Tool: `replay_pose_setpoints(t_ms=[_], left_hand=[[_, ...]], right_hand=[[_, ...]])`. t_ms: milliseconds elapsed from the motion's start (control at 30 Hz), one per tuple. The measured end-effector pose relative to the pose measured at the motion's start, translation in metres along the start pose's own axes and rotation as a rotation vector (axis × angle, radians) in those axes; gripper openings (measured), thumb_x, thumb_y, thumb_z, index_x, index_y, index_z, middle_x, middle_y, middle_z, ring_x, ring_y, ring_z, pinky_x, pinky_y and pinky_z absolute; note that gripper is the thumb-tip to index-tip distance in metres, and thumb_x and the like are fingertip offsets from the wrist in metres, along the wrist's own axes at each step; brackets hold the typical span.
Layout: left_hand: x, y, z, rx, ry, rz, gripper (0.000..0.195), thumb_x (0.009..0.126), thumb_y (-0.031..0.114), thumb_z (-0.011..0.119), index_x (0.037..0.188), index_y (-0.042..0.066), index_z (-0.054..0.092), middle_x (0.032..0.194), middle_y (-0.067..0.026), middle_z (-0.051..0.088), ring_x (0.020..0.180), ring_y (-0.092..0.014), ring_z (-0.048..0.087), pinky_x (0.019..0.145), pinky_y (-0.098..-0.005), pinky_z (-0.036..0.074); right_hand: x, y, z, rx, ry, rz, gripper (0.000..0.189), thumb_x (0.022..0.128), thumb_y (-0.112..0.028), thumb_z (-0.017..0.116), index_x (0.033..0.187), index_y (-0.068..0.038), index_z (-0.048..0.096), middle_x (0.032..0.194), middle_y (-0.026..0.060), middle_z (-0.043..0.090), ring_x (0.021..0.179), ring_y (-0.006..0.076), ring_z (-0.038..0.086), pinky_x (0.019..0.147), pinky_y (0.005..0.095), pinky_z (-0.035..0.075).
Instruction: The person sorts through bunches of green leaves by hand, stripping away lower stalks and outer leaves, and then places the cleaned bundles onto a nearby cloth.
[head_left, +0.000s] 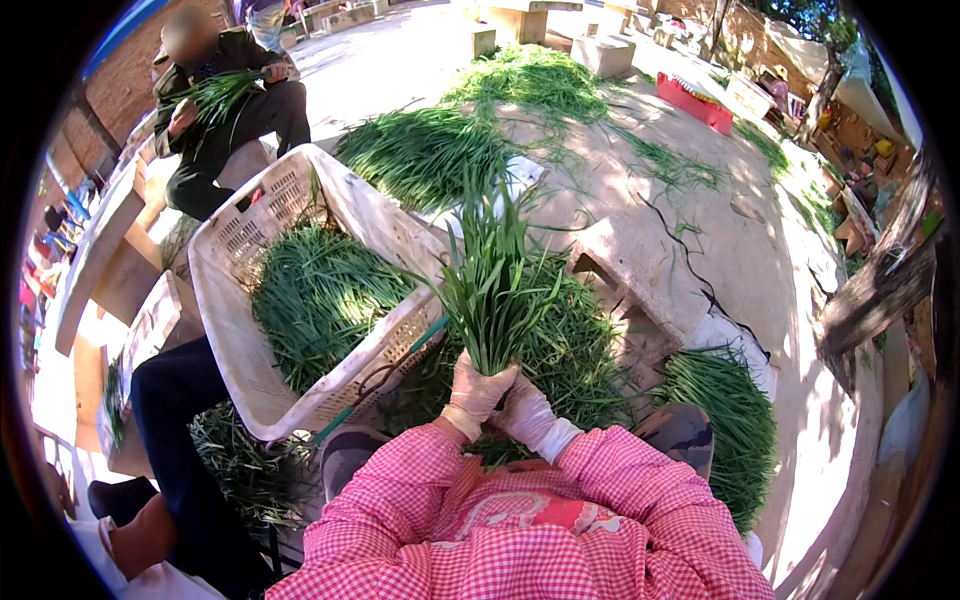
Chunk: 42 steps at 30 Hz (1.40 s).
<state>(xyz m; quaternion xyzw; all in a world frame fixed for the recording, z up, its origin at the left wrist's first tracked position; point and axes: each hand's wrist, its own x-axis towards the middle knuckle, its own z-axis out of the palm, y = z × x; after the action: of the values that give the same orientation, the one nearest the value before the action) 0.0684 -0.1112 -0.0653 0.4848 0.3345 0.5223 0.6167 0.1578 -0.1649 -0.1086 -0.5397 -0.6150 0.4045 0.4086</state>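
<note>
Both of my hands wear thin translucent gloves and meet at the lower end of an upright bunch of long green leaves, which look like garlic chives (491, 300). My left hand (471, 394) is wrapped around the base of the bunch. Against it, my right hand (531, 418) closes on the same lower end, its fingertips partly hidden. The leaves fan out upward, away from me. Beneath and behind them lies a loose heap of cut leaves (581, 345). Just left of the bunch, a white plastic crate (322, 409) holds more of the leaves (322, 300).
Larger leaf piles lie ahead (424, 154) and beside my right knee (720, 427). A hollow block (637, 270) and a dark cord (679, 240) are front right. A seated person (232, 112) holds leaves beyond the crate; another person's leg (184, 420) is at left.
</note>
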Motion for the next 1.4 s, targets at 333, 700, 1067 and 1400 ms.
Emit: replay_pose_setpoints(t_ms=[333, 700, 1067, 1400], left_hand=[[-0.005, 0.014, -0.021, 0.63, -0.173, 0.228, 0.033, 0.064, 0.002, 0.064, 0.096, 0.009, 0.06, 0.089, -0.0088, 0.063, 0.08, -0.024, 0.062, 0.071, -0.0292, 0.048], [-0.01, 0.004, -0.02, 0.74, -0.37, 0.497, 0.037, 0.06, 0.004, 0.068, 0.096, 0.007, 0.058, 0.09, -0.0112, 0.063, 0.078, -0.03, 0.061, 0.068, -0.0348, 0.049], [-0.013, 0.009, -0.027, 0.856, -0.285, 0.362, 0.042, 0.056, 0.004, 0.067, 0.097, 0.009, 0.057, 0.089, -0.0105, 0.062, 0.081, -0.03, 0.06, 0.072, -0.0363, 0.048], [-0.013, 0.023, -0.016, 0.909, -0.327, 0.39, 0.031, 0.06, 0.006, 0.064, 0.09, 0.008, 0.058, 0.078, -0.0121, 0.06, 0.074, -0.031, 0.059, 0.066, -0.0367, 0.048]], right_hand=[[-0.031, -0.168, -0.159, -0.484, 0.225, 0.005, 0.028, 0.085, -0.03, 0.054, 0.099, -0.006, 0.057, 0.083, 0.0097, 0.062, 0.079, 0.0261, 0.061, 0.067, 0.0322, 0.047], [-0.018, -0.152, -0.174, -0.9, 0.378, -0.087, 0.026, 0.08, -0.025, 0.064, 0.08, -0.001, 0.056, 0.067, 0.0125, 0.055, 0.057, 0.0281, 0.051, 0.055, 0.0331, 0.043], [-0.034, -0.146, -0.211, -0.08, 0.625, -0.007, 0.028, 0.088, -0.031, 0.055, 0.087, -0.003, 0.056, 0.076, -0.002, 0.053, 0.068, 0.0078, 0.046, 0.065, 0.0225, 0.04], [-0.042, -0.148, -0.126, -0.58, 0.254, -0.096, 0.021, 0.08, -0.022, 0.063, 0.074, -0.003, 0.055, 0.064, 0.0066, 0.052, 0.055, 0.022, 0.051, 0.055, 0.0296, 0.043]])
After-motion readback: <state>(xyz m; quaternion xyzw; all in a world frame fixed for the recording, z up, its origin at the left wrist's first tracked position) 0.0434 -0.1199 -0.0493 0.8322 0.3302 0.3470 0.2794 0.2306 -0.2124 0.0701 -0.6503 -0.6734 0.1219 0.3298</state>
